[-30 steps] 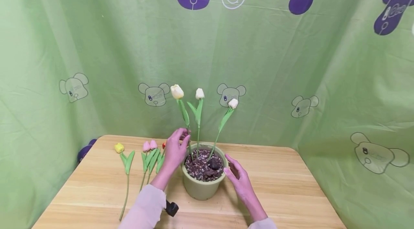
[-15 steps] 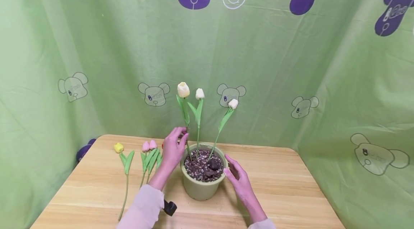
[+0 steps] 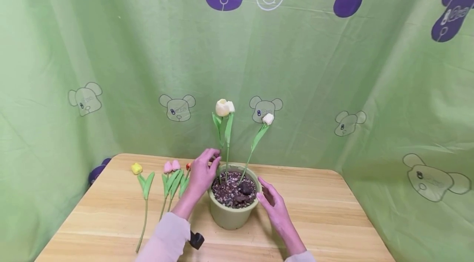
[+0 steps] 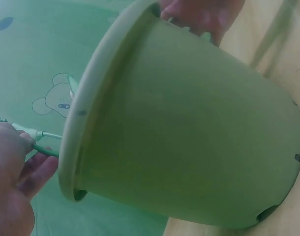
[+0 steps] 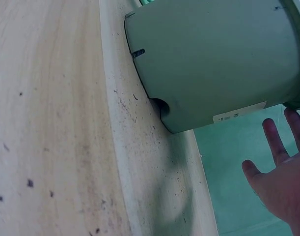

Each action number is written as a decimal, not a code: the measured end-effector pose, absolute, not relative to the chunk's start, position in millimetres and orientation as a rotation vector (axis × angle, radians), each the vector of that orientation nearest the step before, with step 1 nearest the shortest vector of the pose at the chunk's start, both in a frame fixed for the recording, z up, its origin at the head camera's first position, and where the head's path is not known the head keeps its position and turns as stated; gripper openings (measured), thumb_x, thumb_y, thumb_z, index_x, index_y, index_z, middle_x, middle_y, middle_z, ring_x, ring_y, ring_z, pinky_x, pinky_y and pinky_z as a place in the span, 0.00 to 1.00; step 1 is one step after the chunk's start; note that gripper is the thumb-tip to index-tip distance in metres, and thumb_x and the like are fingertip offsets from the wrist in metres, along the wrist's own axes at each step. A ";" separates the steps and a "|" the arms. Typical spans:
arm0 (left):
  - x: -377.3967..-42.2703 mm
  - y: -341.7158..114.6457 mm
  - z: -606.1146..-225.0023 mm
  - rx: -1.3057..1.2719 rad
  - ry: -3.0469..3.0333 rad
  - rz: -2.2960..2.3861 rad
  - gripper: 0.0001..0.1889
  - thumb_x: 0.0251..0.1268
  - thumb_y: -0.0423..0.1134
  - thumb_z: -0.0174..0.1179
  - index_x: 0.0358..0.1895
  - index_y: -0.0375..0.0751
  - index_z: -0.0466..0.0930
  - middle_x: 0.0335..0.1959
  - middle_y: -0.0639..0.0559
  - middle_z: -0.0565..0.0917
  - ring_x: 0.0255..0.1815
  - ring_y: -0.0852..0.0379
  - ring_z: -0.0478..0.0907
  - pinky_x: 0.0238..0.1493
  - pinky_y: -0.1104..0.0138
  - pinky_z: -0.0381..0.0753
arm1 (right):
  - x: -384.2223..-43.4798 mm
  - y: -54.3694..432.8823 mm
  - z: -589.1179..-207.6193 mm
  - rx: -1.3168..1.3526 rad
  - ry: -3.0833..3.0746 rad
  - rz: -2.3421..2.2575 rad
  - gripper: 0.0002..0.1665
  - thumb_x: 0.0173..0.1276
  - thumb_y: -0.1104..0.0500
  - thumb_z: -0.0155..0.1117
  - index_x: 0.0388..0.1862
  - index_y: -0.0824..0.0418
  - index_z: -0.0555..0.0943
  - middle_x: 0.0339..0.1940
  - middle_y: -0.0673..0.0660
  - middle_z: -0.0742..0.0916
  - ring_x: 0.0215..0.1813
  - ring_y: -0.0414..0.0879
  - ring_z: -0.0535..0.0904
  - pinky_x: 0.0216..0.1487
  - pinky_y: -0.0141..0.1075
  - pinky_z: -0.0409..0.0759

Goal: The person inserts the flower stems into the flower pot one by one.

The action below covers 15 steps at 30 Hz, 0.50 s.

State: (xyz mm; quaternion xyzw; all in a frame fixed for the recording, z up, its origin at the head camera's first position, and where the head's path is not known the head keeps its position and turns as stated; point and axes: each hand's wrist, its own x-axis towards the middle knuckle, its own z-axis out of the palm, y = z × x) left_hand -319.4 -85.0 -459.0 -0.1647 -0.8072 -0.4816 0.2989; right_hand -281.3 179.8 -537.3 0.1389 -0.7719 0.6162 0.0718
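A green plant pot (image 3: 229, 217) filled with dark soil (image 3: 228, 197) stands on the table. My left hand (image 3: 201, 173) pinches the stem of a cream tulip (image 3: 222, 108) above the pot's left rim; the left wrist view shows that stem (image 4: 44, 150) between thumb and fingers. Its lower end meets the soil. Right behind its bloom, partly covered, is a second white tulip (image 3: 228, 128) planted upright. A third white tulip (image 3: 268, 119) leans right. At the right rim rests my right hand (image 3: 273, 204), fingers extended, also seen as a hand (image 5: 282, 184) beside the pot in the right wrist view.
Left of the pot lie a yellow tulip (image 3: 136, 168), two pink tulips (image 3: 172, 166) and a red one (image 3: 188, 166) partly behind my arm. A black object (image 3: 196, 240) shows by the left sleeve. Soil crumbs (image 5: 30, 183) dot the table. A green curtain (image 3: 303, 68) surrounds it.
The cream tulip's bloom has swung from the left to the right until it overlaps the second white tulip. My left hand has shifted slightly; the right hand keeps its place on the rim.
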 end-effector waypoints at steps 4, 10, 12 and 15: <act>-320.2 -83.8 -464.6 -0.414 -2.129 -1.288 0.08 0.71 0.30 0.63 0.49 0.33 0.84 0.42 0.43 0.88 0.39 0.49 0.85 0.29 0.75 0.85 | -281.3 179.9 -537.1 0.423 -2.318 1.847 0.31 0.79 0.60 0.60 0.78 0.58 0.68 0.78 0.64 0.72 0.78 0.65 0.67 0.81 0.58 0.59; -320.9 -81.6 -469.0 -0.415 -2.113 -1.321 0.08 0.70 0.30 0.64 0.48 0.32 0.84 0.41 0.43 0.88 0.38 0.50 0.85 0.29 0.74 0.85 | -279.0 179.6 -536.2 0.401 -2.322 1.853 0.31 0.79 0.60 0.59 0.78 0.59 0.68 0.78 0.66 0.73 0.77 0.67 0.68 0.80 0.60 0.60; -321.8 -81.3 -469.2 -0.419 -2.112 -1.330 0.08 0.70 0.31 0.64 0.49 0.33 0.84 0.42 0.44 0.88 0.39 0.50 0.85 0.31 0.74 0.86 | -278.6 179.3 -535.9 0.392 -2.322 1.854 0.31 0.79 0.60 0.59 0.78 0.59 0.68 0.77 0.66 0.73 0.77 0.67 0.68 0.80 0.60 0.60; -322.9 -81.8 -470.8 -0.404 -2.102 -1.348 0.07 0.70 0.30 0.65 0.48 0.34 0.84 0.41 0.44 0.88 0.38 0.51 0.85 0.32 0.73 0.86 | -278.8 178.9 -536.0 0.393 -2.328 1.851 0.31 0.79 0.60 0.59 0.78 0.58 0.68 0.77 0.66 0.73 0.77 0.66 0.68 0.80 0.60 0.61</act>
